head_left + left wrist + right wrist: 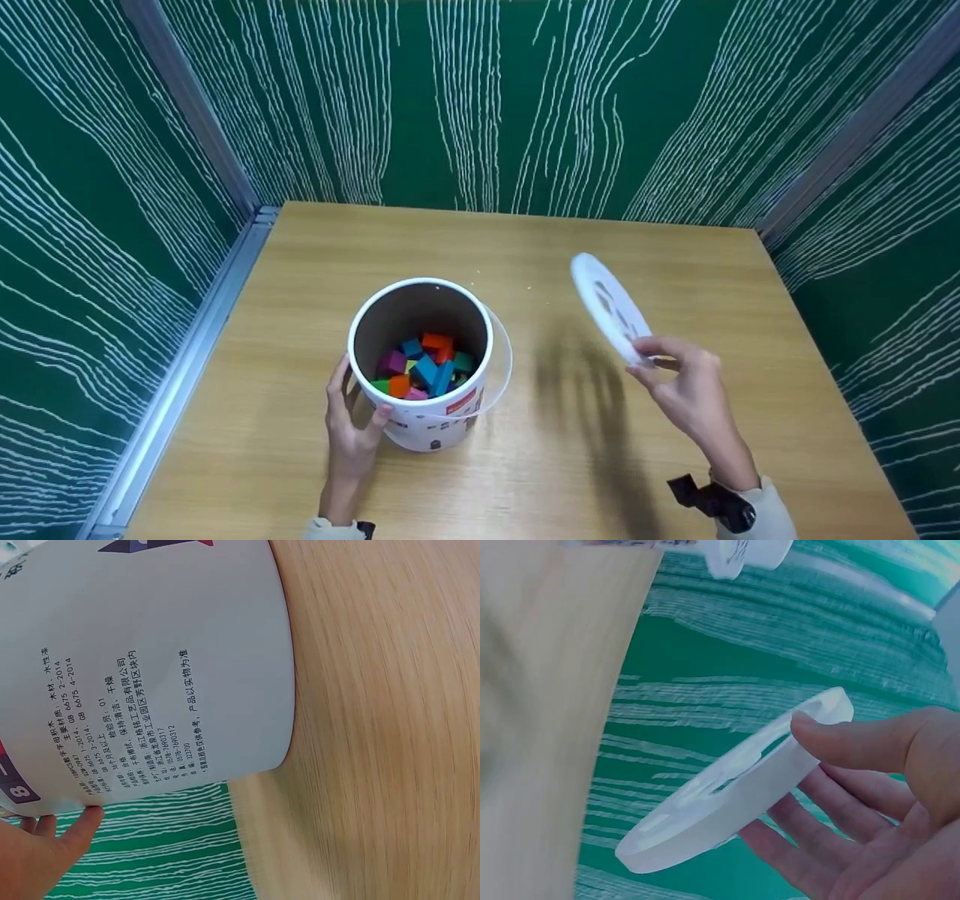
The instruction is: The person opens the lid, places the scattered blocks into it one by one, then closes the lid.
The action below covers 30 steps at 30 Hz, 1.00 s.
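Observation:
A white bucket [420, 437] stands upright on the table, its top uncovered. Inside it lie several coloured wooden blocks [424, 371], among them blue, orange, purple and green ones. My left hand [351, 435] holds the bucket's near left side, with the thumb by the rim and fingers round the wall. In the left wrist view, printed text covers the bucket's side [187, 622]. To the right, my right hand [694, 390] pinches the edge of a white round lid [611, 311] between thumb and fingers. The lid is tilted steeply above the table, apart from the bucket.
The clear carrying handle [511, 367] hangs at the bucket's right side. Green walls [517, 105] with white wavy lines enclose the wooden table [360, 232] at the back and sides. A metal rail [180, 382] runs along the left edge.

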### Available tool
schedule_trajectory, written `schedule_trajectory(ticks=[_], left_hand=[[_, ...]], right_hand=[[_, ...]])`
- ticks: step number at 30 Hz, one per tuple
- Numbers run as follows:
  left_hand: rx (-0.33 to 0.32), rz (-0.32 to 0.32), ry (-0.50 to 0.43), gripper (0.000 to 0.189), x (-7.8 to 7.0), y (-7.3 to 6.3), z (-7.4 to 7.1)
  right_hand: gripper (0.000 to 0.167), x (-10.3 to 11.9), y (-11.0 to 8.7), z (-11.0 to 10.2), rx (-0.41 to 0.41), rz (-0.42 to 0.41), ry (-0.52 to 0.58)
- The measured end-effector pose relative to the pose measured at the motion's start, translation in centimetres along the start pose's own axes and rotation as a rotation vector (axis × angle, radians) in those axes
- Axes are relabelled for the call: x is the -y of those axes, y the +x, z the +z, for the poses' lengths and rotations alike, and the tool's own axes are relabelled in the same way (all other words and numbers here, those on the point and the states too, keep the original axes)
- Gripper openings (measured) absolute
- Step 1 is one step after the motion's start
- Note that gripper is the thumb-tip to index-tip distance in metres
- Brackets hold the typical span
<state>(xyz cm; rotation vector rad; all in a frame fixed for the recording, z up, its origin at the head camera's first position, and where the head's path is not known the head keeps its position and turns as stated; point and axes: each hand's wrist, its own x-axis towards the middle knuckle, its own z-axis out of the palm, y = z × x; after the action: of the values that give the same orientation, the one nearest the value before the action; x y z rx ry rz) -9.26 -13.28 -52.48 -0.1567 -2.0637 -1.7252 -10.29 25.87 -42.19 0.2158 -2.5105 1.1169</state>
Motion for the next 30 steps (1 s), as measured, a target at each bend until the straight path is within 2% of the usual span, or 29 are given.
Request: schedule_trajectory(ticks=[3,6,12,15,23,30], left_hand=[[-0.003,0.005,0.02,0.078,1.0,-0.1,0.0],[-0.008,0.018,0.032,0.078,1.1,-0.2,-0.1],[-0.007,0.03,0.037,0.077,-1.5,-0.1,-0.1],[0.0,0.029,0.041,0.076,-2.2,0.0,0.0],[0.001,0.017,0.065,0.08,0.7,0.0,-0.2],[-0.002,0.047,0.047,0.08,1.1,-0.1,-0.2]], right_hand=[[0.032,1.2,0.3,0.5,0.008,-0.127,-0.029],[0.034,2.4,0.7,1.0,0.017,-0.235,-0.074],[0.034,4.0,1.3,2.1,0.05,-0.403,-0.071],[0.035,4.7,1.4,2.6,0.091,-0.421,-0.039],[0.034,6.1,1.4,4.1,0.145,-0.486,-0.033],[0.026,7.3,1.7,5.3,0.217,-0.534,-0.077]])
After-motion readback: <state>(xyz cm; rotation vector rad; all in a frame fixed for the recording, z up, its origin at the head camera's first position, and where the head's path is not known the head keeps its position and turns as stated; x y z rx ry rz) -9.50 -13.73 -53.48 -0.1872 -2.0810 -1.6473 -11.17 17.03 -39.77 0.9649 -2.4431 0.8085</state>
